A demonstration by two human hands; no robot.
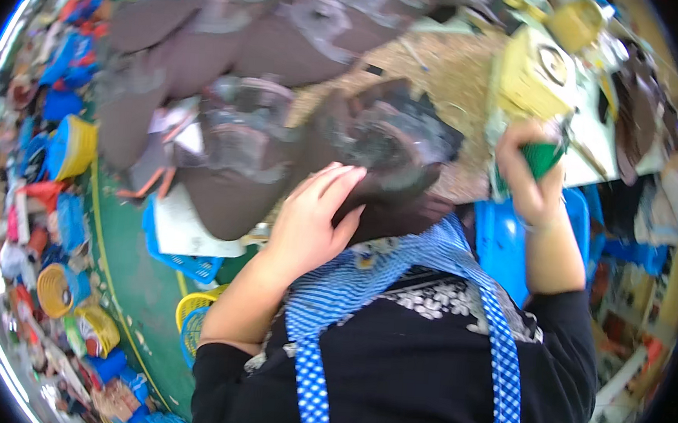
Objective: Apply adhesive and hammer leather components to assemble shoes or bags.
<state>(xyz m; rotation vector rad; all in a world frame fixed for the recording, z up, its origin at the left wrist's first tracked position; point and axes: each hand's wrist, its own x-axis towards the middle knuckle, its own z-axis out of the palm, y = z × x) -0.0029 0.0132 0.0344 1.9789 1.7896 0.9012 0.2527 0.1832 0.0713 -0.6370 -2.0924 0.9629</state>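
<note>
My left hand (319,214) lies with its fingers stretched out on the near edge of a dark brown, floppy cut piece (320,139). A greyish, shiny patch covers that piece's middle, and its far end looks dark and crumpled. At the right of the table my right hand (527,170) is closed round a green object (542,156), blurred, its kind unclear. Just beyond that hand stands a yellow box-shaped container (533,76) with a round dark opening on it.
Several similar brown pieces (280,42) overlap across the far left of the table. Bare board (443,65) shows behind the work. A blue plastic bin (502,239) sits below the table edge at right. Baskets (72,146) and coloured goods line the green floor (131,260) at left.
</note>
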